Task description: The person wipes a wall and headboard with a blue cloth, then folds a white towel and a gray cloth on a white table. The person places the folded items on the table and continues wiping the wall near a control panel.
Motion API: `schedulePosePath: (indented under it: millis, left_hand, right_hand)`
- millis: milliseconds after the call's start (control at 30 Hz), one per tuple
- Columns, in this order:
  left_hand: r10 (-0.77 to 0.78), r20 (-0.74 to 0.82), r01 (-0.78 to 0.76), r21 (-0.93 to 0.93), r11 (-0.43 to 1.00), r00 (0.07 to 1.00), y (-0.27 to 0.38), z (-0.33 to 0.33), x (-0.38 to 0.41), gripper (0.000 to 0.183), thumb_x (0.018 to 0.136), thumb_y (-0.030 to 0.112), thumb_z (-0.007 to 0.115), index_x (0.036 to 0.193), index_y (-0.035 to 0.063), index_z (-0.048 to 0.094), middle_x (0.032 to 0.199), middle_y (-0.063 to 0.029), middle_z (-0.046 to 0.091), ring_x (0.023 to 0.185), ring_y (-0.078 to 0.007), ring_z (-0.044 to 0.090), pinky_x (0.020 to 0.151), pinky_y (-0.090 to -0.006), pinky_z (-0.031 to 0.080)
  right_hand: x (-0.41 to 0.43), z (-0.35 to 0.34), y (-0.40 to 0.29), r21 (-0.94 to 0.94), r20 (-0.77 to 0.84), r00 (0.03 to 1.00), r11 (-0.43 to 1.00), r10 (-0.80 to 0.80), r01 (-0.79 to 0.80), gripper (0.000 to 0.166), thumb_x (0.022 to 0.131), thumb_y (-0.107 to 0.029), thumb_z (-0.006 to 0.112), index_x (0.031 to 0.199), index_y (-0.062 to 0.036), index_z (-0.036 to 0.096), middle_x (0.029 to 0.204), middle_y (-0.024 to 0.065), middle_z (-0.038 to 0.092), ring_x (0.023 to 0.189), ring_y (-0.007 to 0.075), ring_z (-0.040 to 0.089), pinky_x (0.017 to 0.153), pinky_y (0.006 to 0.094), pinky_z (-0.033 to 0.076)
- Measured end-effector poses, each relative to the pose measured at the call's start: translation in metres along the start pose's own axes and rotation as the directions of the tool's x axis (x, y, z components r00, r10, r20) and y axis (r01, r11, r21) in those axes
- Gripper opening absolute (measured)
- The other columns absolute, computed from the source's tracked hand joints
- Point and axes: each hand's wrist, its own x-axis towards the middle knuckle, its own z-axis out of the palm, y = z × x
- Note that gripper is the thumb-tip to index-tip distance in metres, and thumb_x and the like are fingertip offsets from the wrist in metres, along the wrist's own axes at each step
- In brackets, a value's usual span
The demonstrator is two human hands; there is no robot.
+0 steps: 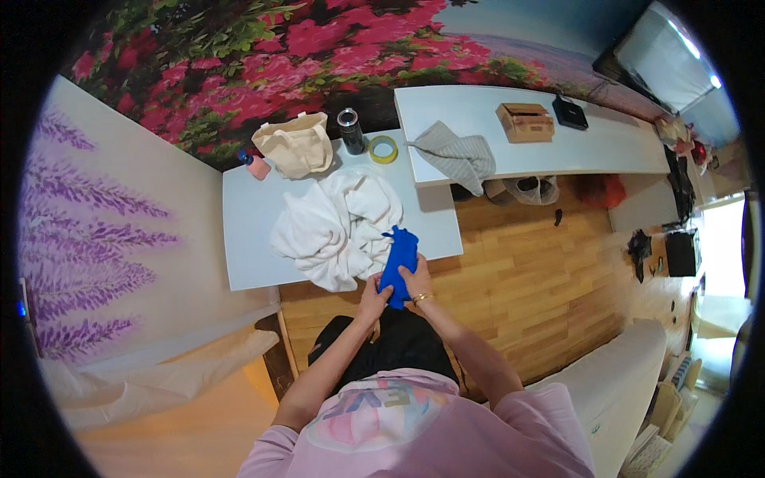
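Note:
A folded or bunched piece of blue cloth [399,263] is held between both hands, just off the front edge of a white table [254,239]. My left hand [374,297] grips its lower left end, thumb on top. On its right side, my right hand [416,279] pinches it with the thumb across the face; a gold-coloured bracelet is on that wrist. Crumpled white cloth [334,227] lies heaped on the table, and the top of the blue cloth overlaps its right edge. What exactly the blue cloth is cannot be told.
Behind the heap stand a pink pump bottle [257,167], a cream fabric bag [296,146], a dark tumbler [351,132] and a yellow tape roll [383,149]. A higher white shelf [514,158] at right holds a striped grey cloth [457,154], a cardboard box [526,123] and a black box [570,112].

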Motion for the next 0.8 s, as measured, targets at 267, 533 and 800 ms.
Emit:
schedulePosePath:
  millis: [267,533,800]
  left_hand:
    - [-0.136,-0.001,0.135,-0.108,0.985,0.991,0.004,0.012,0.043,0.039,0.085,0.011,0.050,0.120,0.0027,0.034,0.103,-0.0053,0.052,0.084,-0.0106,0.050,0.064,-0.0213,0.038]
    - [-0.165,-0.007,0.160,-0.205,0.966,0.986,0.020,0.018,0.056,0.033,0.087,0.018,0.049,0.115,0.0031,0.040,0.098,-0.0062,0.057,0.073,-0.0098,0.051,0.061,-0.0215,0.038]
    - [-0.239,0.024,0.239,-0.206,0.949,0.971,0.025,0.007,0.053,0.029,0.089,0.023,0.047,0.109,0.0031,0.046,0.097,-0.0043,0.058,0.079,-0.0090,0.053,0.064,-0.0213,0.039]
  right_hand:
    - [0.092,-0.022,0.031,0.022,-0.132,0.991,0.999,-0.037,0.040,0.065,0.074,-0.027,0.064,0.124,0.0002,0.033,0.122,0.0223,0.042,0.111,0.0325,0.043,0.093,0.0354,0.034]
    - [0.149,-0.061,-0.050,-0.311,-0.133,0.819,0.808,-0.559,0.501,0.052,0.073,-0.019,0.061,0.119,-0.0033,0.043,0.124,0.0203,0.039,0.112,0.0363,0.037,0.094,0.0443,0.030]
    - [0.248,-0.092,-0.100,-0.733,0.168,0.678,0.369,-0.716,0.571,0.057,0.066,-0.014,0.062,0.119,-0.0057,0.043,0.124,0.0149,0.041,0.111,0.0314,0.040,0.091,0.0421,0.032]
